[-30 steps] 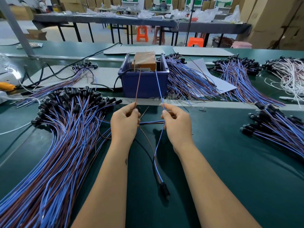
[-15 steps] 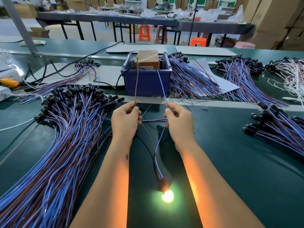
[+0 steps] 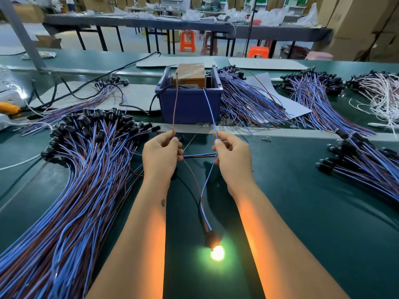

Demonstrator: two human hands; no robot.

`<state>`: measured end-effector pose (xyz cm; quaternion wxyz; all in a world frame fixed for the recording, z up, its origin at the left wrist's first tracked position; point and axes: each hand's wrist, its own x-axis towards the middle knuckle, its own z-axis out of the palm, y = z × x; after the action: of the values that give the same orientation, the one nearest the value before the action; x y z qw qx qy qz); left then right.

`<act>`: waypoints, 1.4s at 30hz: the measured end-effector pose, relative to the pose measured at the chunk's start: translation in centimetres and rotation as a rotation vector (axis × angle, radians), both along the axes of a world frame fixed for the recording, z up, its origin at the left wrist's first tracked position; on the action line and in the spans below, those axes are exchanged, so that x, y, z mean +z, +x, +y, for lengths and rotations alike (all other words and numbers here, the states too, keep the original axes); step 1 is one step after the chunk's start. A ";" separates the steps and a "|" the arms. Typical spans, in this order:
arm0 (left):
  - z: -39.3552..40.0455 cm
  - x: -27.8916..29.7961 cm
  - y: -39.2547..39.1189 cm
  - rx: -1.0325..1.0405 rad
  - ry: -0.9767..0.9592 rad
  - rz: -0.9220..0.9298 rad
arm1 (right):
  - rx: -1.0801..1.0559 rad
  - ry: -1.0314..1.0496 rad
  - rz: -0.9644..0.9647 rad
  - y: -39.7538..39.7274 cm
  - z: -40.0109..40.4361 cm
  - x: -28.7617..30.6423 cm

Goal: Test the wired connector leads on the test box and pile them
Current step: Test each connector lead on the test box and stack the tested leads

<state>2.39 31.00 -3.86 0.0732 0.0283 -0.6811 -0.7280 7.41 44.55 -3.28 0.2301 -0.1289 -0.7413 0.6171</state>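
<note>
**Lamp lit: we are testing one lead on the box**

We are holding both bare wire ends steady against the contacts of the test box [image 3: 190,77], which is sitting in the blue bin [image 3: 191,106]. To do this well, we are keeping the two wires apart and taut, watching for a steady glow before lifting away.

Our left hand [image 3: 160,154] is pinching the brown wire [image 3: 175,104] between thumb and curled fingers, just in front of the bin. Our right hand [image 3: 232,155] is pinching the blue wire [image 3: 209,108] likewise, and a second lead [image 3: 198,156] is spanning the gap between both hands. The lamp [image 3: 217,252] is shining well in front of the bin, between our forearms. The pile of leads [image 3: 86,169] is lying left of the bin.
</note>
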 end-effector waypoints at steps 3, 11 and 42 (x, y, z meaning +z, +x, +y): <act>-0.1 -0.1 -0.1 -0.001 -0.008 0.001 | -0.013 -0.003 -0.001 0.0 0.1 -0.1; -0.2 0.3 0.3 -0.021 -0.011 0.008 | -0.018 -0.029 0.018 0.2 0.1 0.1; 0.7 2.0 1.6 -0.115 0.579 -0.113 | 0.367 -0.398 0.236 1.6 -0.5 0.8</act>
<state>3.95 31.74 -1.88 -0.0175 0.0499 -0.4487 -0.8921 8.96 44.04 -2.47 0.1694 0.0374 -0.5846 0.7925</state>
